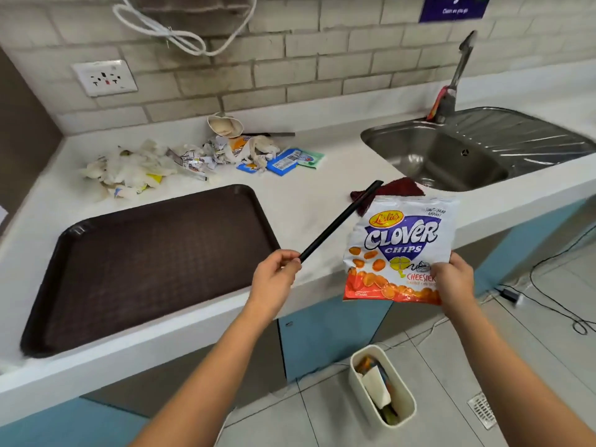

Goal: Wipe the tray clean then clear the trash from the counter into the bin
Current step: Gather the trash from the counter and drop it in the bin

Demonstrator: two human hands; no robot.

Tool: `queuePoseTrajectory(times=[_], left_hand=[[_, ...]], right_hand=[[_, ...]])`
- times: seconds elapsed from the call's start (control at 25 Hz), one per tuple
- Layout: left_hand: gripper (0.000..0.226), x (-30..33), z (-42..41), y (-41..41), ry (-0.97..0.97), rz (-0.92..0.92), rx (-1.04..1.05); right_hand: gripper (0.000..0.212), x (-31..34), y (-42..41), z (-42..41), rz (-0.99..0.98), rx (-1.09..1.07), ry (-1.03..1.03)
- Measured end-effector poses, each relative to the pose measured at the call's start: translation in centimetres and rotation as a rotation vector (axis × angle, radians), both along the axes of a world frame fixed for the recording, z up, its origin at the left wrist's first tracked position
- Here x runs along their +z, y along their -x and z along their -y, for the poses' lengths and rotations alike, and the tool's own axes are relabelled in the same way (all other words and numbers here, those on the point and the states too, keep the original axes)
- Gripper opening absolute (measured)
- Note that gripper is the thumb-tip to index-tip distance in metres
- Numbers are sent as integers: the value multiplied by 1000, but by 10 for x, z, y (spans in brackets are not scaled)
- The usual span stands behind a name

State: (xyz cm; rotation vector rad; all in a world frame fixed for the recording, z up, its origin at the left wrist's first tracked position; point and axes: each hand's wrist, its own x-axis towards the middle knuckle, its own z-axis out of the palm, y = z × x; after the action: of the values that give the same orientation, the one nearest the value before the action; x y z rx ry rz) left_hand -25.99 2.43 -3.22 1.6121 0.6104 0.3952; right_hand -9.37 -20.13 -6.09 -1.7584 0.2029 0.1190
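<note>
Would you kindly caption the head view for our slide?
Left hand pinches a black straw, right hand holds a chips bag above the bin.

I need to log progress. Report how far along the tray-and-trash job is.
Done, apparently: the tray looks bare, with the cloth set aside by the sink. In hand: the left hand pinches a straw, the right hand grips a chip bag, above the bin. Left: the wrapper pile on the counter.

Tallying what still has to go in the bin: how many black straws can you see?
2. One black straw is pinched in the left hand; another straw lies by the wall behind the trash pile, which may hide more.
</note>
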Motion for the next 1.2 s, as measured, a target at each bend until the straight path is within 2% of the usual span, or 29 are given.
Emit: queuePoseTrajectory(times=[0.08, 0.2, 0.36, 0.6, 0.68, 0.84, 1.04, 1.2], left_hand=[[22, -19, 18, 1, -26, -24, -27], [17, -61, 51, 10, -79, -158, -112], [20, -126, 101, 29, -4, -377, -143], [16, -195, 146, 24, 104, -701, -121], [17, -214, 153, 16, 108, -780, -108], [18, -261, 166, -10, 123, -858, -105], [16, -323, 179, -50, 219, -890, -119], [16, -377, 185, -78, 218, -950, -124]], right_hand=[[32, -22, 1, 25, -52, -31, -18], [26, -67, 10, 69, -146, -99, 1], [25, -124, 27, 127, -262, -202, 89], [16, -197, 38, 184, -379, -167, 242], [21, -220, 38, 191, -407, -139, 290], [28, -275, 34, 195, -442, -30, 357], [28, -348, 26, 187, -526, 43, 324], [30, -406, 23, 177, -547, 52, 311]])
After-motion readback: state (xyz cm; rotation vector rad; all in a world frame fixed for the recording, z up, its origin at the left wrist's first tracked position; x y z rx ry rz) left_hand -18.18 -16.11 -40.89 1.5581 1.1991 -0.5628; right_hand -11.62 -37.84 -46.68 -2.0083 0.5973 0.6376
